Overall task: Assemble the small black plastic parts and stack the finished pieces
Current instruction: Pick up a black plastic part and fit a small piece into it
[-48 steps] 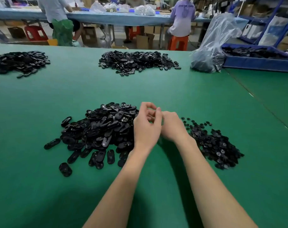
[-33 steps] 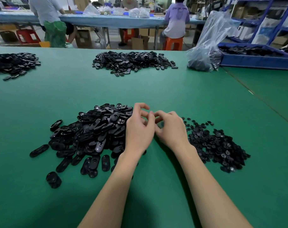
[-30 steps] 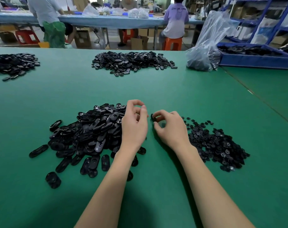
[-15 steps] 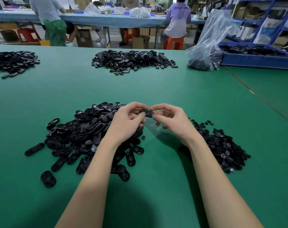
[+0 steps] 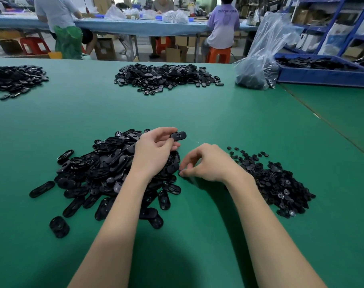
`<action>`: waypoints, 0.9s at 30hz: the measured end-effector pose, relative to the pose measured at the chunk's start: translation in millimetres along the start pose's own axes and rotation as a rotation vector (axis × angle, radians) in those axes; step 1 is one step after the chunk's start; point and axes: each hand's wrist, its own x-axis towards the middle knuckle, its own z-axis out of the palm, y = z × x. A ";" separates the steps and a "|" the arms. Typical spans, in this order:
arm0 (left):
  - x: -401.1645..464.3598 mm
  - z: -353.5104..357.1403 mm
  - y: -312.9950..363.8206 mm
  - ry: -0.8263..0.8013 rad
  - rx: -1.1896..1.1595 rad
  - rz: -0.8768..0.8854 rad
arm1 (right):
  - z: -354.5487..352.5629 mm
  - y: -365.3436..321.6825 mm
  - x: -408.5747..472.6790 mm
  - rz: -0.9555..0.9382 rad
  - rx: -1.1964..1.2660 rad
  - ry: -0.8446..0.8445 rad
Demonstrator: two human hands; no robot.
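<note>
Your left hand (image 5: 154,151) pinches oval black part (image 5: 178,135) by one end, above oval-part pile (image 5: 106,169). Right hand (image 5: 206,163) curled, fingertips low beside pile; contents unclear. Part likely light, stiff, slick: hold rim edges.

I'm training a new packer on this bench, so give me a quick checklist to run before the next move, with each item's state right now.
1. Left hand holds an oval part: ok, pinched clear of the pile.
2. Part's slotted face in view: ok.
3. Right hand has a small piece: cannot tell; its fingers are curled at the mat, and whatever they pinch is hidden.
4. Oval pile within reach: ok, under the left wrist.
5. Small-piece pile within reach: ok, beside the right wrist.
6. Stack of finished pieces: ok, upright at near left.
</note>
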 end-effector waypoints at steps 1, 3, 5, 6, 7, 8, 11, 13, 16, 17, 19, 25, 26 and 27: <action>-0.6 1.3 0.2 0.001 0.020 0.007 | 0.6 -0.6 0.2 0.004 -0.009 0.006; -1.3 3.1 1.5 0.004 0.046 0.021 | 0.9 -0.7 1.0 0.008 -0.024 0.003; -2.0 5.5 4.3 0.010 0.055 0.038 | -1.0 2.7 0.5 0.007 0.000 0.008; -3.0 7.8 6.5 0.014 0.055 0.047 | -2.9 6.1 0.0 0.007 0.038 0.028; -4.1 11.2 8.3 0.020 0.056 0.056 | -5.4 10.3 -0.7 0.010 0.108 0.062; -5.6 15.3 9.7 0.031 0.062 0.066 | -8.2 15.0 -2.4 0.016 0.217 0.106; -13.8 33.9 13.2 0.073 0.048 0.048 | -17.5 29.0 -8.9 0.049 0.612 0.245; -19.1 47.7 16.1 0.066 -0.105 -0.035 | -21.9 34.6 -12.9 0.080 0.785 0.289; -27.6 64.7 17.8 0.057 -0.380 -0.148 | -22.8 37.4 -15.4 0.083 0.917 0.303; -30.2 69.3 16.2 0.068 -0.424 -0.163 | -22.3 37.3 -15.4 0.085 0.932 0.307; -35.2 76.0 10.9 0.101 -0.467 -0.187 | -21.0 37.2 -15.7 0.100 0.934 0.304; -41.3 81.5 -0.2 0.124 -0.482 -0.176 | -21.2 41.2 -17.9 0.139 0.927 0.276; -41.3 81.2 -0.9 0.116 -0.477 -0.169 | -21.6 41.7 -18.4 0.142 0.925 0.272; -41.7 81.1 -1.1 0.109 -0.468 -0.163 | -21.9 42.2 -18.7 0.147 0.919 0.269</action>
